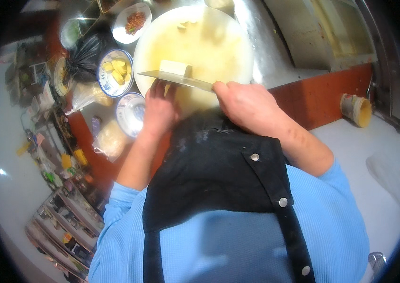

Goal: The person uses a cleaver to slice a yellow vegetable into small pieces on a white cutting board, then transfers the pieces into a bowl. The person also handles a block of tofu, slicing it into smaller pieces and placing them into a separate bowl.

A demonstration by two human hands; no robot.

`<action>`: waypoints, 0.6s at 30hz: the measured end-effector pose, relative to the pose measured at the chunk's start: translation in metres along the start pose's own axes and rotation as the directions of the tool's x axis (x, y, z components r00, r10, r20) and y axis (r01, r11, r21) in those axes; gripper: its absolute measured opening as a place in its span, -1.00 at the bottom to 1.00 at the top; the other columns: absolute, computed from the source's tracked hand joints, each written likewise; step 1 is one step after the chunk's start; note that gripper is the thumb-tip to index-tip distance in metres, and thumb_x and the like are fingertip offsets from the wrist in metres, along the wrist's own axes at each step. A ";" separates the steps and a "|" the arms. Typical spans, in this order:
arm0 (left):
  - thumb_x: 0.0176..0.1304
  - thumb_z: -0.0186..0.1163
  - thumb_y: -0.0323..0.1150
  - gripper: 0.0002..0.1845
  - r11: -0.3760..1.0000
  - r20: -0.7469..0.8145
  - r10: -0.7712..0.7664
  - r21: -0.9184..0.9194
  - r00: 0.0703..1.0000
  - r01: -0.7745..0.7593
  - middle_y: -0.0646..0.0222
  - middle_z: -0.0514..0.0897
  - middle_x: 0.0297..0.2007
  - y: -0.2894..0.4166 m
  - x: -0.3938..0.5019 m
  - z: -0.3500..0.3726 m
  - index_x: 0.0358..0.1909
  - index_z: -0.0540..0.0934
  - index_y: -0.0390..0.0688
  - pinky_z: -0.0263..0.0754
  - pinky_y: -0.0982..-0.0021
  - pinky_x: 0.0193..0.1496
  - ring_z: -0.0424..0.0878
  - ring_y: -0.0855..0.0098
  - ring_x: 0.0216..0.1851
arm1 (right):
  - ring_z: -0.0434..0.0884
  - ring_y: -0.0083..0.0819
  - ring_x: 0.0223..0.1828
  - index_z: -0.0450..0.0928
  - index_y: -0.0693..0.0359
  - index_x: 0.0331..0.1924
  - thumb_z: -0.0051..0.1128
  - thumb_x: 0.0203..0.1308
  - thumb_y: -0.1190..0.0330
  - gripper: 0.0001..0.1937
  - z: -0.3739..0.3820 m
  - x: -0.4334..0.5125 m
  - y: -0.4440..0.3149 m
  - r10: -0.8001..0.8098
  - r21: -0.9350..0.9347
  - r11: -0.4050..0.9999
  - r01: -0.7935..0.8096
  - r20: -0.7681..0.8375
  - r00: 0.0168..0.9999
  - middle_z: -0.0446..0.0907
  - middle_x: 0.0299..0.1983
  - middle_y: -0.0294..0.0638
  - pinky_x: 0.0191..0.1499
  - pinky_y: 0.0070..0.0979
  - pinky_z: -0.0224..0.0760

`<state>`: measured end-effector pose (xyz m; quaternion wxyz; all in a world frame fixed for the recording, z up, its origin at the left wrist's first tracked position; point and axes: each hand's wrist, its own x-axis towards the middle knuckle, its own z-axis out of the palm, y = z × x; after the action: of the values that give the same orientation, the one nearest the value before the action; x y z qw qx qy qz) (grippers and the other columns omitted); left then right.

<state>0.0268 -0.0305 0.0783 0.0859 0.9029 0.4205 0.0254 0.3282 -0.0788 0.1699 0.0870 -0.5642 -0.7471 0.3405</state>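
My right hand (246, 102) grips the handle end of a broad-bladed kitchen knife (182, 80). The blade lies across the near side of a pale rectangular block of food (175, 67), perhaps tofu, on a round white chopping board (200, 46). Just below the blade is my left hand (161, 108), its fingertips at the board beside the knife; the blade partly hides how they meet the block. A few small pale yellow pieces (183, 25) lie near the board's far edge.
Left of the board stand a dish of red-brown pieces (135, 23), a blue-rimmed bowl of yellow pieces (117, 72), another blue-rimmed bowl (129, 115), a black plastic bag (88, 53) and tied clear bags (110, 139). A bucket (357, 110) is at the right.
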 end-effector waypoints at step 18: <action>0.25 0.45 -0.42 -0.28 0.999 0.028 -0.019 -0.042 0.999 0.021 -0.22 0.44 0.49 -0.004 -0.001 0.000 0.50 0.57 -0.25 0.36 -0.18 0.60 0.38 -0.28 0.55 | 0.84 0.17 -0.20 0.58 0.29 -0.06 0.16 0.39 0.48 -0.87 0.004 0.010 -0.004 0.034 -0.018 0.999 -0.033 0.052 0.998 0.79 -0.31 0.11 -0.13 0.03 0.73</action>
<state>0.0233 -0.0288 0.0776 0.1111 0.8969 0.4276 0.0209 0.3195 -0.0722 0.1667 0.0570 -0.5684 -0.7424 0.3501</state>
